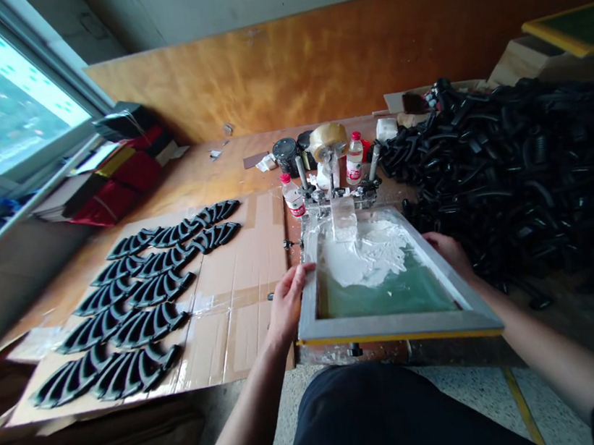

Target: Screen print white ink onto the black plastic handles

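Observation:
A screen printing frame point(398, 327) with grey borders and green mesh point(378, 299) lies in front of me, hinged at its far side to a metal clamp point(319, 205). White ink point(364, 257) is smeared over the far half of the mesh. At the frame's left border my left hand point(288, 298) is closed, thumb on top. My right hand point(450, 255) grips the opposite border, its fingers partly hidden by it. A squeegee point(344, 218) stands at the far end, its edge in the ink. What lies under the frame is hidden.
Curved black plastic parts point(146, 322) lie in rows on cardboard point(241, 295) to the left. A large heap of black parts point(531, 170) fills the right. Behind the clamp stand bottles point(354, 160), a black tub point(286, 155) and a tape roll point(328, 139).

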{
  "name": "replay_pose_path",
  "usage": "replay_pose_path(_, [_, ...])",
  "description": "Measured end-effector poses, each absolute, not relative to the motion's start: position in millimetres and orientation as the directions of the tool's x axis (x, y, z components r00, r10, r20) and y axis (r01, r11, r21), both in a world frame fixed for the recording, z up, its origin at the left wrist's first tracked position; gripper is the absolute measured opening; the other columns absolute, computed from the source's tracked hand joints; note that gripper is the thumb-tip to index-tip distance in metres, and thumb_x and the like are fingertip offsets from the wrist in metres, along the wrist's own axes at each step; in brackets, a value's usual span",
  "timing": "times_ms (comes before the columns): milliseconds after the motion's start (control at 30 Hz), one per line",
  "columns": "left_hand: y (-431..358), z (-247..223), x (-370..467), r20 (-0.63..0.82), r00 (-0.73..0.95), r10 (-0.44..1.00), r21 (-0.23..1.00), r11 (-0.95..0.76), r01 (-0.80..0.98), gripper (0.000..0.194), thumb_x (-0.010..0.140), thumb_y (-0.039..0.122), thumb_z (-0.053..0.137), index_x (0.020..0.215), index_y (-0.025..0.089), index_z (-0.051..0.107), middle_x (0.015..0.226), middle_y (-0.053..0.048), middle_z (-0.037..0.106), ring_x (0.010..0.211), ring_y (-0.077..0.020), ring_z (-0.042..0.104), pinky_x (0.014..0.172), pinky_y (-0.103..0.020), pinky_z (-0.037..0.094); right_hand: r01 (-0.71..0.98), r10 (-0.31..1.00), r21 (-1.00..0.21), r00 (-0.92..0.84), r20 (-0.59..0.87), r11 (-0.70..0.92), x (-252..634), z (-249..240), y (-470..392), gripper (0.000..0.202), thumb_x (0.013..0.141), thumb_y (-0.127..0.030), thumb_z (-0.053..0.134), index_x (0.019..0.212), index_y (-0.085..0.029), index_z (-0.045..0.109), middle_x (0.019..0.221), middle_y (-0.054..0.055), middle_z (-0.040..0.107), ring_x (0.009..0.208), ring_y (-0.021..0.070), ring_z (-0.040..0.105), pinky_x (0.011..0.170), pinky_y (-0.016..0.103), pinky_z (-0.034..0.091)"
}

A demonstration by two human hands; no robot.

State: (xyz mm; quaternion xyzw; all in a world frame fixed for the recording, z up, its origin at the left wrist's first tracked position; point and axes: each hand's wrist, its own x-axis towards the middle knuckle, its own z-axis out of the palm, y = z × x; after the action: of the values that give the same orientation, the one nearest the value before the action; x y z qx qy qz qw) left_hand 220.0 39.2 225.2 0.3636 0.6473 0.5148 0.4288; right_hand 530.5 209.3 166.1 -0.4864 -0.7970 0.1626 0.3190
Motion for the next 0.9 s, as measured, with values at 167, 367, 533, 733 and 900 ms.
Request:
replay_pose_path(167, [23, 152, 225, -0.333, -0.348, 0.876, 0.914, 0.391, 0.110, 0.066, 0.084, 0.051, 0.057, 0.143, 0.022, 0.044, 0.072, 0.002, 0.057, 0.060, -0.0106, 0.049, 0.055, -0.020, 0.037, 0.649, 0.807, -0.486, -0.411, 0.425, 0.586, 465, 197, 236, 0.053, 0.079, -0.028, 0.068, 0.130, -0.016, 0.057, 0.139, 0.015, 0.050, 0.117, 0.0283, 0.055, 0.098, 0.042, 0.048])
replay_pose_path(367, [30, 113, 226, -0.332, -0.375, 0.866, 0.853, 0.445, 0.272, 0.059, 0.088, 0.045, 0.050, 0.143, 0.023, 0.043, 0.068, 0.004, 0.051, 0.064, -0.0123, 0.050, 0.059, -0.023, 0.037, 0.656, 0.690, -0.268, -0.722, 0.045, 0.705, 383, 198, 212, 0.026, 0.081, -0.024, 0.067, 0.107, -0.020, 0.063, 0.103, 0.008, 0.067, 0.097, 0.0244, 0.061, 0.082, 0.034, 0.049])
replay_pose_path(533, [30, 111, 224, -0.323, -0.379, 0.867, 0.836, 0.450, 0.316, 0.055, 0.089, 0.046, 0.048, 0.138, 0.022, 0.048, 0.076, 0.001, 0.059, 0.073, -0.0156, 0.057, 0.066, -0.026, 0.041, 0.371, 0.385, -0.201, -0.922, 0.037, 0.907, 421, 180, 178, 0.018, 0.084, -0.009, 0.052, 0.090, -0.019, 0.065, 0.092, 0.007, 0.068, 0.088, 0.0206, 0.059, 0.073, 0.029, 0.042])
replay_pose_path(733, [29, 108, 224, -0.333, -0.397, 0.855, 0.841, 0.460, 0.286, 0.056, 0.089, 0.048, 0.049, 0.138, 0.022, 0.048, 0.081, -0.001, 0.062, 0.074, -0.0157, 0.058, 0.066, -0.026, 0.042, 0.177, 0.194, -0.290, -0.980, 0.031, 0.940, 441, 189, 177, 0.019, 0.075, -0.006, 0.057, 0.084, -0.021, 0.065, 0.081, 0.001, 0.066, 0.081, 0.0178, 0.058, 0.064, 0.026, 0.037])
replay_pose_path(900, [28, 108, 224, -0.328, -0.390, 0.860, 0.871, 0.435, 0.228, 0.058, 0.086, 0.049, 0.053, 0.137, 0.022, 0.050, 0.076, 0.000, 0.061, 0.068, -0.0140, 0.056, 0.062, -0.024, 0.041, 0.266, 0.301, -0.199, -0.937, 0.177, 0.943, 432, 173, 165, 0.026, 0.079, -0.002, 0.052, 0.093, -0.018, 0.066, 0.095, 0.006, 0.067, 0.086, 0.0191, 0.058, 0.068, 0.027, 0.039])
